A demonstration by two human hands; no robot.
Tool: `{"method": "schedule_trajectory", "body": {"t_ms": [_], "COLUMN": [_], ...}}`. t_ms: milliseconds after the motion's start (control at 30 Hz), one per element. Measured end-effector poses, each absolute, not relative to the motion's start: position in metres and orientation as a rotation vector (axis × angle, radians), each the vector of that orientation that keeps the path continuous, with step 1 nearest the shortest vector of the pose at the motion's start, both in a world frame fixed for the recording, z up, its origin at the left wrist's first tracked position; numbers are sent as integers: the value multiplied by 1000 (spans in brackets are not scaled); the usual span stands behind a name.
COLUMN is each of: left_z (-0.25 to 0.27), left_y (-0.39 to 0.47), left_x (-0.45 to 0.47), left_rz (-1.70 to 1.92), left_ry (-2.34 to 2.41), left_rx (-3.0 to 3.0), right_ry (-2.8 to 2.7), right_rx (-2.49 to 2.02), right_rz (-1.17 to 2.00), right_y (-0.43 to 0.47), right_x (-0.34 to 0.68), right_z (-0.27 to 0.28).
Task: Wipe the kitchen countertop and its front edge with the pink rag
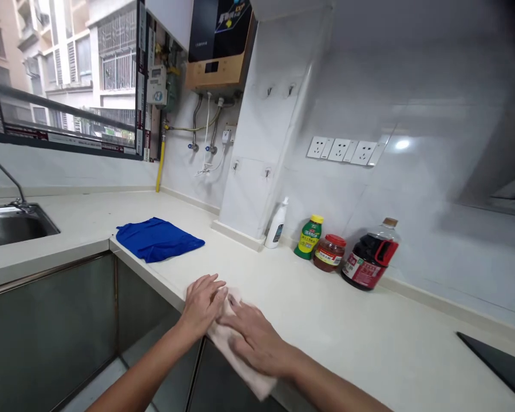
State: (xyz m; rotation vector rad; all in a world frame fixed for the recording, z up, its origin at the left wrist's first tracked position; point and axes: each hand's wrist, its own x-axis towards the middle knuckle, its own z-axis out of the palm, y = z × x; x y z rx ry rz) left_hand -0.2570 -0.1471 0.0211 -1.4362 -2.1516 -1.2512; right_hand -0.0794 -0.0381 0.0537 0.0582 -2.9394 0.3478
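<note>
A pale pinkish-white cloth [257,382] lies over the front edge of the cream countertop [326,320], with one end hanging down past the edge. On top of it rests my right hand [260,337], its fingers bent and gripping the cloth, slightly blurred. Beside it, my left hand [202,303] touches the cloth's far end with fingers stretched out. The two hands are close together, and they cover part of the cloth. A crumpled blue cloth [157,239] lies on the counter beyond my left hand.
Along the wall stand a white spray bottle [277,226], a green bottle [309,237], a red-lidded jar [328,253] and a large dark sauce jug [369,257]. A sink [47,226] is at left. A black panel [493,363] lies at right.
</note>
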Motion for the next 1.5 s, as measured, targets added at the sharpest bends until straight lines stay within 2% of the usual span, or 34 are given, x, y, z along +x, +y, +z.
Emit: {"method": "schedule_trajectory", "body": {"t_ms": [100,167,267,433,567,767,967,1267,1500], "left_z": [18,18,18,4,-20,-45,-46,-48,-18], "left_y": [-166,-176,-186,-187,-183,-178,-176,-180,-200], "left_x": [-282,-308,-346,-361,-356,-367,-366,-366,-376], "left_rz": [-1088,-988,-908,-993,-1089,-1222,-1238,-1274,-1661], "left_ry": [-2205,-2263,-2334,-2287,-2094,-1751,-1748,-1923,-2246], "left_rx": [-1388,-1322,-1185,-995,-1007,-1043,-1039,-1072,-1067], "right_ry": [-2975,-2977,-2884,-2767,-2747,-2905,-2952,-3041,-3060], "right_rx": [10,-174,-539,-1100,-1348,-1047,-920,-490,-138], "right_rz": [469,522,424,137,56,68,90,62,165], "right_y": [-19,9,69,155,173,151,113,1,-85], "right_x": [-22,5,24,-4,-68,-196,-288,-276,-260], "right_z": [44,38,32,38,49,51,61,59,66]}}
